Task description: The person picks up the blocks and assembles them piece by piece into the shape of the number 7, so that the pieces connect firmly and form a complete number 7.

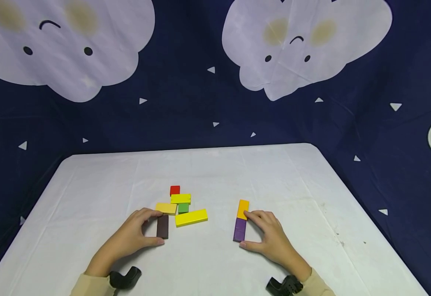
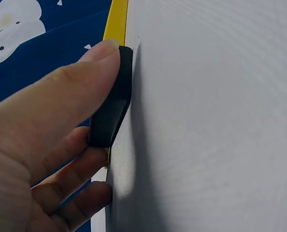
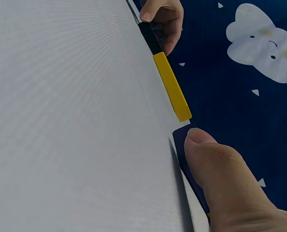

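My left hand (image 1: 132, 234) holds a dark brown block (image 1: 162, 227) by its two ends, thumb at the near end and index finger at the far one. In the left wrist view this block (image 2: 112, 104) looks almost black under the thumb. On the right, a purple block (image 1: 239, 229) lies end to end with an orange block (image 1: 243, 209). My right hand (image 1: 269, 236) grips the purple block, its thumb at the near end and a fingertip by the seam with the orange one. The right wrist view shows the thumb on the purple block (image 3: 181, 145).
Beyond the brown block lie a pale yellow block (image 1: 166, 209), a green block (image 1: 183, 208), a yellow block (image 1: 180, 199) and a red block (image 1: 174, 190). A long yellow block (image 1: 191, 218) lies between the hands. The white table (image 1: 274, 176) meets a dark blue cloth (image 1: 186, 102) behind.
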`<state>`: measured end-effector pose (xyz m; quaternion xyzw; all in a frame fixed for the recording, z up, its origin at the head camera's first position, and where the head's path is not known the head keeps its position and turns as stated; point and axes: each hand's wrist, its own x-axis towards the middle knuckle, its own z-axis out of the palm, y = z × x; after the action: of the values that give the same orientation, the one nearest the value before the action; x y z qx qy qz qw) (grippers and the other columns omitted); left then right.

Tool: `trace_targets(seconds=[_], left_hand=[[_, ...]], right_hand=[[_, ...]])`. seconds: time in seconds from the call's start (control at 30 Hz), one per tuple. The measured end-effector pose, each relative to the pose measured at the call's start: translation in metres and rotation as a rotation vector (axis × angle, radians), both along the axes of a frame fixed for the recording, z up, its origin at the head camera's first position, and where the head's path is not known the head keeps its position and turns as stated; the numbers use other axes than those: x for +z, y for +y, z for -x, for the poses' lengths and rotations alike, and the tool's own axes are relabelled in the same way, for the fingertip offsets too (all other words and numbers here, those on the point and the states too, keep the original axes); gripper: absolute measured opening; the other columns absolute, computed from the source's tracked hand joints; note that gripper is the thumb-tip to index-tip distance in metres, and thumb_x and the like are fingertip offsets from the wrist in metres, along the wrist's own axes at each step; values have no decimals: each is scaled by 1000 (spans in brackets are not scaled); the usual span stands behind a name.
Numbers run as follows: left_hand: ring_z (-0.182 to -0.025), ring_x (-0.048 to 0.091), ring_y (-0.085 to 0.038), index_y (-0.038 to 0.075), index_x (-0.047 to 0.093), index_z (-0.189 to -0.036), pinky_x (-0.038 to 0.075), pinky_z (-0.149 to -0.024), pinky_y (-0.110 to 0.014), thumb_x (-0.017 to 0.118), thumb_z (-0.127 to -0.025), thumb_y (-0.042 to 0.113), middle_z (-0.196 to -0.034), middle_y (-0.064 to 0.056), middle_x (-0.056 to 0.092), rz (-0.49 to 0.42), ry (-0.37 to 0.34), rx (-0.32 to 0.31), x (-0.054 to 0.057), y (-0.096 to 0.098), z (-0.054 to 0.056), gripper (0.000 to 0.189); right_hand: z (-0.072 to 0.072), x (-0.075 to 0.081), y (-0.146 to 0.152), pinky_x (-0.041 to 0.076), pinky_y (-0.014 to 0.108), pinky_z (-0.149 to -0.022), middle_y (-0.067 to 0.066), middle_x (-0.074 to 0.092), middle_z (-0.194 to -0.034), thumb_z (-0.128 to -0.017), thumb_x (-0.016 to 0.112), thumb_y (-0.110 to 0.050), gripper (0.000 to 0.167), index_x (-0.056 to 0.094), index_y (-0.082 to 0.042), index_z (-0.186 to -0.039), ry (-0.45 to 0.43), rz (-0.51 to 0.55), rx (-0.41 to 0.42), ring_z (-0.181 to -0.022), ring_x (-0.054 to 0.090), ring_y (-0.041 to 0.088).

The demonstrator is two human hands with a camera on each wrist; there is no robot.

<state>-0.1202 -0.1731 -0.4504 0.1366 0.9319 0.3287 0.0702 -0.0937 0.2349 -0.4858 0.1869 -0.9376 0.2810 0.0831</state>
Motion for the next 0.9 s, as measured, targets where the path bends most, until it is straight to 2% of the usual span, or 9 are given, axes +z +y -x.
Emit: trace_targets(seconds=[0.13, 0.3, 0.63, 0.9], left_hand=[[-118, 54, -26, 12, 62, -129, 45, -102, -52, 92, -64, 40, -125, -3, 63, -6, -17, 13, -1, -1, 1, 77], [-119, 53, -26, 12, 62, -129, 44, -104, -53, 92, -64, 41, -125, -3, 62, -10, -29, 18, -3, -1, 1, 77], [-111, 52, -20, 14, 64, -122, 46, -100, -48, 93, -63, 42, -122, 0, 62, -10, -36, 38, -3, 1, -2, 72], [-101, 51, -13, 17, 65, -121, 48, -92, -38, 91, -64, 44, -116, 6, 63, -25, -1, 9, -4, 0, -2, 69]], right_hand=[[0, 0, 0, 36, 50, -99, -7, 57, -130, -70, 81, -62, 85, 55, -24, -141, 0, 6, 0, -121, 46, 15], [0, 0, 0, 36, 49, -99, -8, 57, -130, -70, 80, -63, 85, 55, -24, -141, 1, 4, 1, -120, 46, 15], [0, -2, 1, 36, 50, -99, -9, 57, -130, -70, 81, -63, 85, 55, -24, -141, 3, 11, 2, -120, 46, 14], [0, -2, 0, 37, 49, -98, -9, 56, -130, -70, 81, -63, 85, 56, -24, -141, 6, 6, -2, -120, 46, 14]])
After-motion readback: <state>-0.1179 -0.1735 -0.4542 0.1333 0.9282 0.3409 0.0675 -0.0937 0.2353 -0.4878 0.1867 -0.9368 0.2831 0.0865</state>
